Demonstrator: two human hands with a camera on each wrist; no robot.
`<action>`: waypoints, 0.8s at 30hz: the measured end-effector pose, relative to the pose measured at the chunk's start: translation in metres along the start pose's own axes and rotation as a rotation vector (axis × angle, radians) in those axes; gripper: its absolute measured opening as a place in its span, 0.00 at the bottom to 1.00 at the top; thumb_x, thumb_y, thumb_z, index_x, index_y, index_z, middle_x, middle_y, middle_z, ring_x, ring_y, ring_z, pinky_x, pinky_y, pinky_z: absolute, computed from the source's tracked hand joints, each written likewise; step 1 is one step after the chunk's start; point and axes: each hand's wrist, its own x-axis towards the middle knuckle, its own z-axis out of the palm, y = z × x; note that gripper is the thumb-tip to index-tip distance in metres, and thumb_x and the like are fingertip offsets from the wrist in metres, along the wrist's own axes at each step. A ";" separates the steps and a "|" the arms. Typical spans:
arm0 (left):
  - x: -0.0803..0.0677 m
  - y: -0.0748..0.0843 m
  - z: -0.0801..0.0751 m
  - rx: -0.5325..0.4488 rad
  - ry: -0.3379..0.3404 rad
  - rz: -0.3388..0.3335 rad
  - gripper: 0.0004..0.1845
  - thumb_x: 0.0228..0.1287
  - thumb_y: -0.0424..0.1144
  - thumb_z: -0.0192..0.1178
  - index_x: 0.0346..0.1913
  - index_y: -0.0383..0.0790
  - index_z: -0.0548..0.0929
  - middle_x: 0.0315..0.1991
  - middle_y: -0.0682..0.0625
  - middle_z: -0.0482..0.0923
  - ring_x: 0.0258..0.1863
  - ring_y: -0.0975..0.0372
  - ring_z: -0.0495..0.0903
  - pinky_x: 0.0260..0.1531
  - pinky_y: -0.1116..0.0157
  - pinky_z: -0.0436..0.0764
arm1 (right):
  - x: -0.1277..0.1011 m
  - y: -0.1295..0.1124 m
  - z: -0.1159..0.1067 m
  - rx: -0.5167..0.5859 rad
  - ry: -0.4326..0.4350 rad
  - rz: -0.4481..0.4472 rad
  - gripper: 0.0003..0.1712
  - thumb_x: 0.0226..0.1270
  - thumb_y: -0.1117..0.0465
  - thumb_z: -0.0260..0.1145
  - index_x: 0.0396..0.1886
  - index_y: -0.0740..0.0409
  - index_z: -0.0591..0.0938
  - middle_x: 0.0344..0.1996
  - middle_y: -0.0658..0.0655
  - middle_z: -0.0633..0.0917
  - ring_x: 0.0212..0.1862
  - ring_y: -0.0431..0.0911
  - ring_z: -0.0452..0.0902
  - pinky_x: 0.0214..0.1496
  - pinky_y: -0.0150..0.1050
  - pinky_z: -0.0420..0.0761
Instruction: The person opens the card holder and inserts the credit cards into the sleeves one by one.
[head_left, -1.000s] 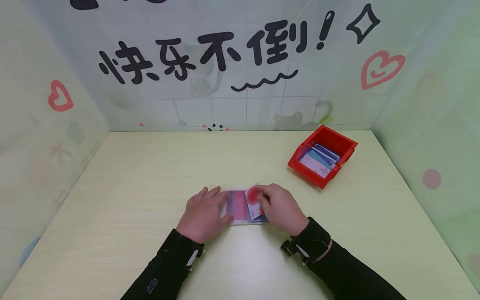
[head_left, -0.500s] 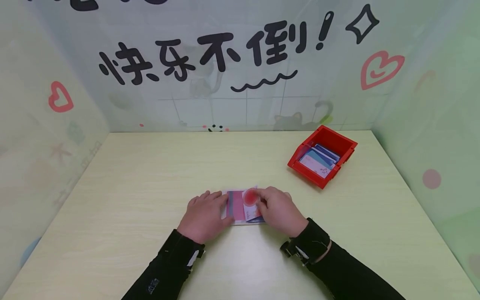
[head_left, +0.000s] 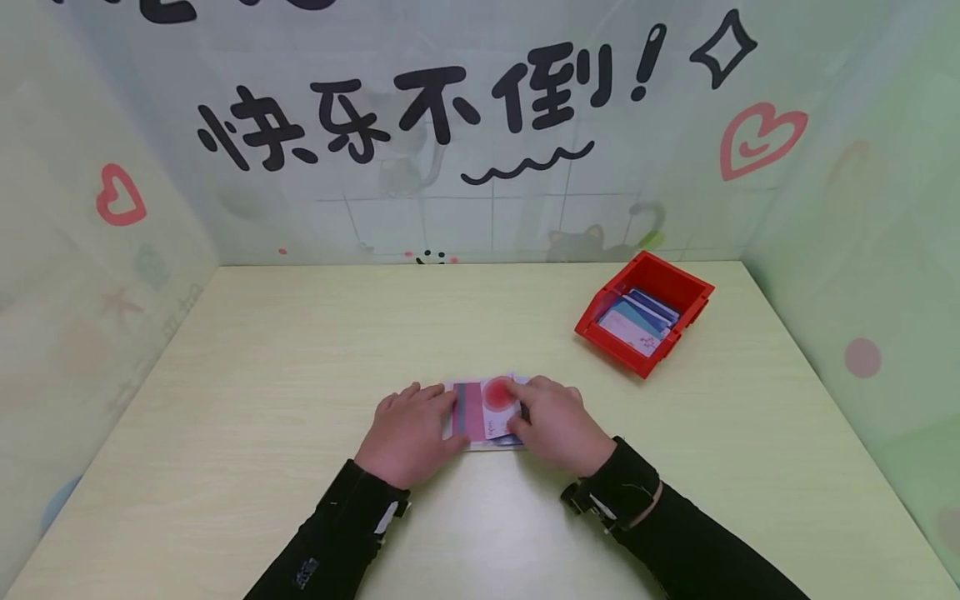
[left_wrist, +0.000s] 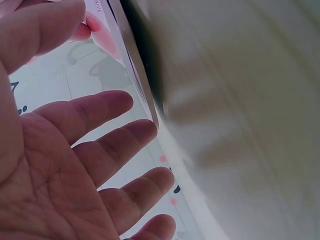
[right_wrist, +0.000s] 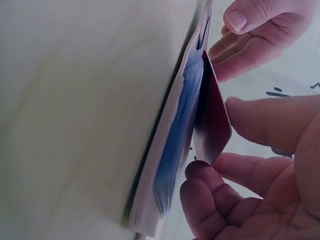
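A card holder booklet [head_left: 470, 417] with a pink and grey-blue striped page lies on the table. In the right wrist view, a stack of bluish plastic sleeves [right_wrist: 181, 125] shows along its edge. My left hand [head_left: 411, 435] rests at the booklet's left side, fingers spread, thumb over the page and fingertips near the far edge. My right hand [head_left: 564, 427] pinches a white card [head_left: 497, 421] with a red circle by its right side, thumb below and index finger above. The card overlaps the striped page at a slant, and its right end stands away from the sleeves.
A red open bin [head_left: 645, 367] stands at the back right of the table, holding several blue and pink cards [head_left: 636, 327]. Printed walls enclose the pale wooden table [head_left: 322, 325] at the back and both sides.
My right hand has shifted the card a little left over the page, and the card has turned straighter. The left hand has hardly moved.
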 end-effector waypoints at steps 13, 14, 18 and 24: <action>-0.001 0.000 0.000 0.011 -0.001 0.011 0.36 0.67 0.57 0.69 0.72 0.41 0.79 0.72 0.41 0.77 0.74 0.37 0.71 0.72 0.36 0.68 | -0.003 -0.001 0.001 -0.058 0.005 -0.037 0.36 0.65 0.54 0.77 0.72 0.57 0.79 0.63 0.59 0.84 0.66 0.57 0.75 0.68 0.57 0.70; -0.001 0.000 0.000 0.010 0.000 0.010 0.36 0.67 0.57 0.69 0.72 0.41 0.79 0.72 0.41 0.77 0.74 0.37 0.71 0.72 0.36 0.68 | -0.003 -0.001 0.001 -0.061 0.007 -0.040 0.36 0.65 0.53 0.78 0.71 0.57 0.80 0.62 0.58 0.84 0.65 0.57 0.76 0.67 0.56 0.70; -0.001 -0.001 0.001 0.009 0.005 0.012 0.36 0.67 0.57 0.69 0.72 0.42 0.78 0.72 0.41 0.77 0.74 0.37 0.71 0.71 0.36 0.68 | -0.005 -0.003 0.001 -0.076 0.025 -0.074 0.27 0.63 0.54 0.79 0.60 0.57 0.87 0.44 0.52 0.88 0.52 0.53 0.77 0.59 0.52 0.71; -0.001 -0.001 0.001 0.007 0.011 0.014 0.36 0.67 0.57 0.69 0.72 0.42 0.79 0.71 0.41 0.77 0.73 0.37 0.71 0.71 0.35 0.69 | -0.008 -0.005 0.002 -0.165 0.045 -0.124 0.18 0.61 0.54 0.81 0.47 0.54 0.88 0.26 0.47 0.80 0.40 0.49 0.72 0.49 0.48 0.68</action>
